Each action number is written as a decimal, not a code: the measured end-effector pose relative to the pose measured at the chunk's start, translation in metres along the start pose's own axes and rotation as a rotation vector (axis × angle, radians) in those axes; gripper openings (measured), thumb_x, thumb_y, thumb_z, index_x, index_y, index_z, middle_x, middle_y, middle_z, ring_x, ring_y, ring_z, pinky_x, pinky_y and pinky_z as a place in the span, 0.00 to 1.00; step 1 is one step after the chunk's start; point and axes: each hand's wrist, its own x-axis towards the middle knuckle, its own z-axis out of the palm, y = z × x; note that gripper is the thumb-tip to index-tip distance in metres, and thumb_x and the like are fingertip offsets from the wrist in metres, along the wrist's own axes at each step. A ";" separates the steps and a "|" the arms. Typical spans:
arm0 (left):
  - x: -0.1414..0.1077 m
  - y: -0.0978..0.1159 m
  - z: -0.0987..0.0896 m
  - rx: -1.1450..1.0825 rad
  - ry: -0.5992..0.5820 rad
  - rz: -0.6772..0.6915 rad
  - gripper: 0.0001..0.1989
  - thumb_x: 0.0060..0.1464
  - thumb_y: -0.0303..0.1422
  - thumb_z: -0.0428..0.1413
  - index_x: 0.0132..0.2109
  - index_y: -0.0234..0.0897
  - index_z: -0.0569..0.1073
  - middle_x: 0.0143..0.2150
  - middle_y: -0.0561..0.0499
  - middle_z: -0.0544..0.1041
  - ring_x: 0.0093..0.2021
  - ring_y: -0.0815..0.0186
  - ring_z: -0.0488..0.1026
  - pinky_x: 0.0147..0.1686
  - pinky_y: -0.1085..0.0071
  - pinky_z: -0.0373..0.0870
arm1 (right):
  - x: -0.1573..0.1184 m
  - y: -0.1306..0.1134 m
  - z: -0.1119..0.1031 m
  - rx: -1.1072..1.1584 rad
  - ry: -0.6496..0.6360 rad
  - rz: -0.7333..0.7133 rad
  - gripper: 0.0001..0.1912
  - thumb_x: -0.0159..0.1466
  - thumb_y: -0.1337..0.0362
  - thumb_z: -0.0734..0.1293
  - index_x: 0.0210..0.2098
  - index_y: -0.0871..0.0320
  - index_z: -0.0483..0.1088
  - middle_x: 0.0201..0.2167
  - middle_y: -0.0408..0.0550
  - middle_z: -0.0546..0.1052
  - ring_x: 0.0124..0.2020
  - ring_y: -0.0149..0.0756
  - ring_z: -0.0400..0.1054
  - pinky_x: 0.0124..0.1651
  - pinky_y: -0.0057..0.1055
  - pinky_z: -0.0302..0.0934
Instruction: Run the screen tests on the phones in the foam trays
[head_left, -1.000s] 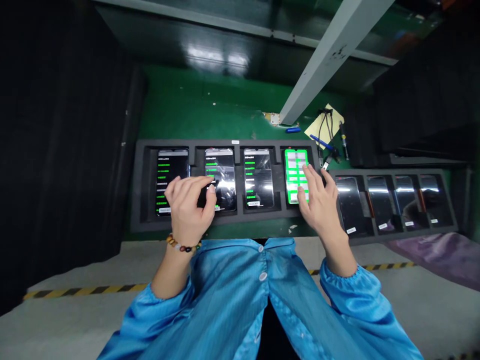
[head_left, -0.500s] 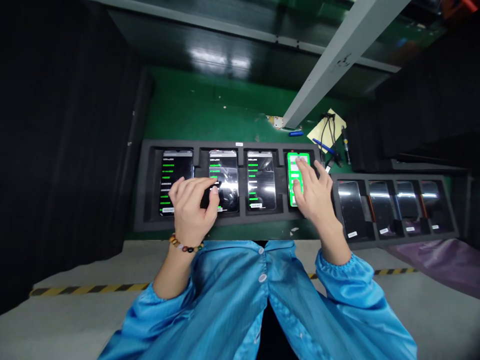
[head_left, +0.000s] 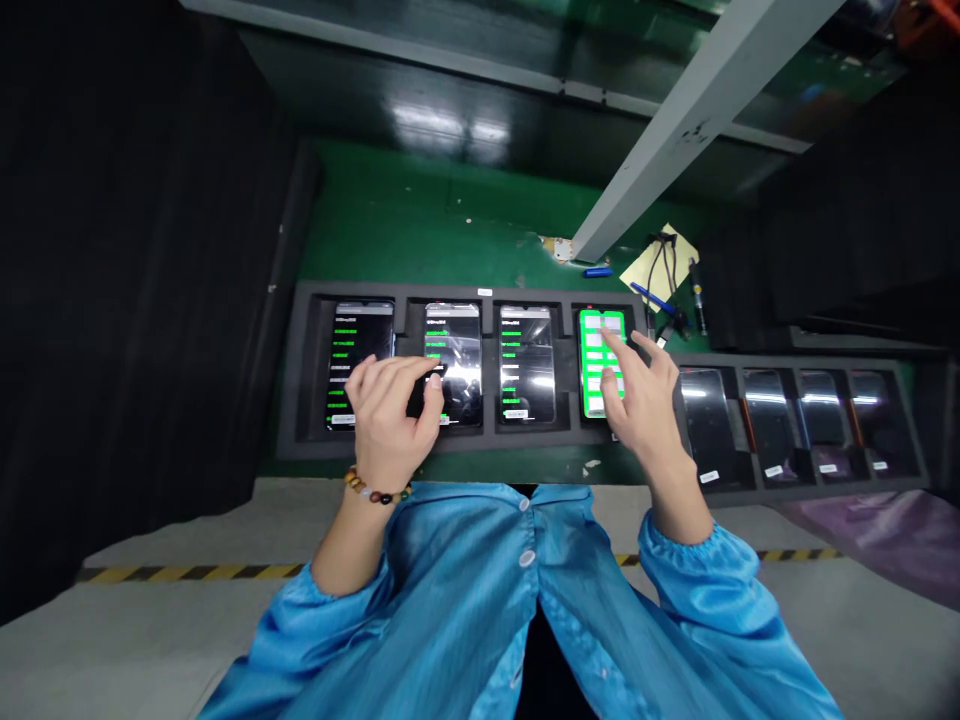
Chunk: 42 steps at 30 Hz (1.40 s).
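Observation:
Several smartphones lie face up in the slots of a dark foam tray (head_left: 487, 440). My right hand (head_left: 641, 395) is open over the rightmost phone (head_left: 593, 380), whose screen glows green with white blocks; a fingertip is at its upper part. My left hand (head_left: 396, 405), with a beaded bracelet (head_left: 379, 496) at the wrist, is open, its index fingertip at the second phone (head_left: 461, 350). That hand partly covers the leftmost phone (head_left: 364, 335). Between my hands lies the third phone (head_left: 527, 365). These three screens are dark with green and white text lines.
A second foam tray (head_left: 739, 470) with dark-screened phones stands at the right. Behind, on the green table (head_left: 420, 220), are a blue cap (head_left: 598, 272), a yellow paper (head_left: 679, 250) with black cables, a blue pen and a marker (head_left: 698, 300). A grey post (head_left: 660, 150) rises there.
My right hand has shifted slightly right and down on the green-screened phone, uncovering more white blocks. My left hand keeps its pose; the whole view has shifted slightly.

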 end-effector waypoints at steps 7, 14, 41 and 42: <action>0.000 0.000 0.001 0.002 0.006 0.010 0.10 0.71 0.34 0.57 0.52 0.43 0.82 0.50 0.45 0.86 0.54 0.54 0.82 0.71 0.49 0.61 | 0.011 0.003 0.003 0.031 -0.012 -0.025 0.30 0.78 0.59 0.55 0.76 0.50 0.65 0.68 0.53 0.76 0.76 0.55 0.58 0.74 0.61 0.53; -0.001 -0.001 0.001 0.017 0.009 0.006 0.10 0.71 0.35 0.57 0.52 0.43 0.81 0.50 0.46 0.87 0.54 0.54 0.82 0.71 0.50 0.62 | 0.009 0.016 0.008 0.002 0.119 0.106 0.28 0.77 0.59 0.56 0.72 0.53 0.68 0.66 0.55 0.78 0.73 0.56 0.61 0.73 0.62 0.54; 0.001 -0.053 -0.052 0.216 0.154 -0.224 0.17 0.71 0.42 0.58 0.60 0.39 0.80 0.67 0.35 0.77 0.70 0.42 0.73 0.70 0.41 0.66 | 0.005 0.020 0.012 0.223 0.245 0.088 0.27 0.78 0.58 0.56 0.71 0.56 0.69 0.67 0.56 0.75 0.74 0.53 0.59 0.76 0.58 0.58; 0.000 -0.062 -0.057 0.229 0.147 -0.241 0.19 0.72 0.42 0.58 0.62 0.38 0.79 0.68 0.33 0.76 0.71 0.41 0.72 0.71 0.40 0.66 | 0.005 0.020 0.012 0.228 0.244 0.083 0.27 0.78 0.58 0.56 0.71 0.56 0.69 0.68 0.56 0.75 0.74 0.53 0.59 0.76 0.58 0.57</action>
